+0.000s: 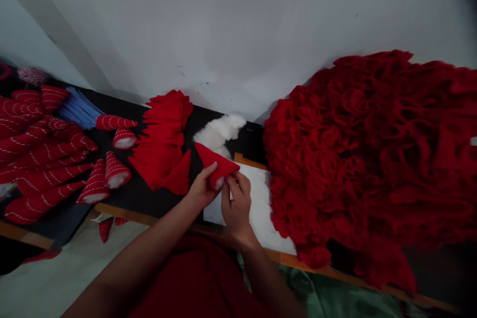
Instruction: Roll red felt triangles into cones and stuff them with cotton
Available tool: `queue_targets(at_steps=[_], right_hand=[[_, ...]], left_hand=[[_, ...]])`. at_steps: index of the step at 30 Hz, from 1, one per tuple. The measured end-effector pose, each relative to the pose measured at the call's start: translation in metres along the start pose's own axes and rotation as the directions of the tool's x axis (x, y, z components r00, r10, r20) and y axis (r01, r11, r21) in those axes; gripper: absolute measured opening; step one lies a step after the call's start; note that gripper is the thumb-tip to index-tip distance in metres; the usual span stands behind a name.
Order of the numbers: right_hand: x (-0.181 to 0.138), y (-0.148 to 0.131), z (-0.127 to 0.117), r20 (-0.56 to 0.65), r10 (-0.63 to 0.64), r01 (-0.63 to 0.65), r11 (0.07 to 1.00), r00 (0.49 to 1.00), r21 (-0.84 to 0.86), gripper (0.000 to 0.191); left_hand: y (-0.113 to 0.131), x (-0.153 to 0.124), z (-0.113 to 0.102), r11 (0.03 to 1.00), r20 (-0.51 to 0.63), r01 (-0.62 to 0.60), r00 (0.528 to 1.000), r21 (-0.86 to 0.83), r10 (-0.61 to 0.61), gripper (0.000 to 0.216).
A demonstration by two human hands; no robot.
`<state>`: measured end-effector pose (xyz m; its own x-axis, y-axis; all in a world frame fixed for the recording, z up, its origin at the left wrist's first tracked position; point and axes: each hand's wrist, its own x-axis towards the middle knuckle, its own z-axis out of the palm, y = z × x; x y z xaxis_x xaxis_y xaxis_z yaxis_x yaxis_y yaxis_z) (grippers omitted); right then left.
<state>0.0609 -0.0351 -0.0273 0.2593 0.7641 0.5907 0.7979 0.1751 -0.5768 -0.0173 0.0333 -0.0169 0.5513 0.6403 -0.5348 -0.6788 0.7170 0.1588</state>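
The left hand [203, 189] and right hand [236, 206] pinch a folded red felt piece [216, 165], its long axis running toward the table's far left.

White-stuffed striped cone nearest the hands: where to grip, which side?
Pinch the striped felt cone mid-body from above, coming from the right. It seems to lie on its side, tapering away toward the wall, so the wide body gives the surest hold. Keep off the white-stuffed open end; the similar cone sits close on its left.

Wall [238, 25]: grey-white, seen at 12 o'clock
Table [143, 194]: black-topped, orange-edged, placed at 9 o'clock
Floor [70, 273]: pale, seen at 7 o'clock
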Motion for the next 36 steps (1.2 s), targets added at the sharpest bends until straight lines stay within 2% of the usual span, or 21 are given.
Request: queue_targets(at_steps=[3, 6, 11, 14, 18, 20, 24, 26, 29, 32, 34, 36], right_hand=[[0.003, -0.006, -0.004, -0.029, 0.027, -0.025, 0.998, 0.999, 0.056, 0.030], [0.005, -0.009, 0.002, -0.013, 0.029, -0.028, 0.996, 1.000, 0.089, 0.023], [0.011, -0.007, 0.010, -0.022, 0.013, -0.011, 0.996, 1.000, 0.090, 0.017], [0.012, -0.007, 0.008, -0.035, 0.086, -0.080, 0.986, 0.996, 0.145, 0.021], [0.014, -0.007, 0.007, 0.047, 0.075, -0.080, 0.989, 0.996, 0.122, 0.022], [0.016, -0.004, 0.004, 0.022, 0.122, -0.123, 0.980, 0.992, 0.156, 0.021], [0.018, 0.021, -0.003, -0.104, 0.279, -0.253, 0.943, 0.954, 0.216, 0.019], [0.011, 0.041, -0.001, -0.052, 0.338, -0.319, 0.923, 0.940, 0.217, 0.018], [-0.007, 0.070, 0.014, 0.138, 0.400, -0.419, 0.892, 0.906, 0.169, 0.019], [-0.020, 0.090, 0.036, 0.309, 0.400, -0.451, 0.885, 0.863, 0.113, 0.022], [-0.020, 0.098, 0.053, 0.310, 0.399, -0.443, 0.893, 0.863, 0.082, 0.027], [-0.012, 0.107, 0.070, 0.230, 0.422, -0.445, 0.893, 0.877, 0.060, 0.033]], left_hand=[[0.003, -0.001, 0.002, 0.999, 0.013, 0.044, 0.999, -0.011, -0.044, 0.020], [0.000, -0.002, 0.003, 0.998, 0.034, 0.070, 0.997, 0.005, -0.070, 0.023], [-0.004, -0.001, -0.001, 0.995, 0.096, 0.061, 0.994, -0.081, -0.054, 0.025], [-0.001, 0.000, -0.004, 0.988, 0.067, 0.081, 0.995, -0.128, -0.073, 0.028], [0.000, 0.000, -0.003, 0.986, 0.013, 0.061, 0.998, -0.155, -0.060, 0.023], [0.001, 0.001, -0.001, 0.985, 0.000, 0.065, 0.998, -0.159, -0.066, 0.025], [0.010, 0.004, 0.000, 0.988, -0.042, -0.011, 0.999, -0.154, 0.004, 0.025], [0.017, 0.005, 0.001, 0.986, -0.055, -0.056, 0.997, -0.155, 0.048, 0.025], [0.029, 0.004, 0.003, 0.982, -0.087, -0.100, 0.992, -0.160, 0.087, 0.027], [0.043, -0.001, 0.005, 0.971, -0.139, -0.178, 0.978, -0.161, 0.157, 0.026], [0.052, -0.004, 0.005, 0.961, -0.154, -0.226, 0.967, -0.158, 0.203, 0.024], [0.058, -0.004, 0.004, 0.952, -0.159, -0.262, 0.958, -0.158, 0.237, 0.022]])
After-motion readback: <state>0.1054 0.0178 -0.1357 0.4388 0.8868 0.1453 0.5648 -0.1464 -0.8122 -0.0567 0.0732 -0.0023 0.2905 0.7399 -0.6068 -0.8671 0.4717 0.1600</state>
